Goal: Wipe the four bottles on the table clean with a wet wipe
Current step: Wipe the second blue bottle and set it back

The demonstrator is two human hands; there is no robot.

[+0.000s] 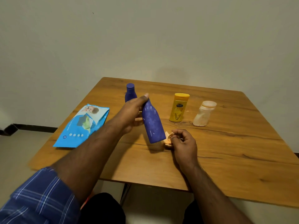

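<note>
Bottle tilted, wipe at its base

Wipes pack [84, 125] lies flat at the table's [226, 159] left edge. Behind, a small blue bottle [130, 92] stands upright. Left hand [129, 113] grips the tall blue bottle [152, 123] near its neck, fingers curled round it, base tipped right. Right hand [184, 143] pinches the crumpled wet wipe [168, 139] just beside that base. Further right, yellow bottle [178, 107] and white bottle [204, 113] stand.

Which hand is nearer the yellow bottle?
Right. The right hand holds a wipe just in front of the yellow bottle; the left hand grips a tilted blue bottle further left.
</note>
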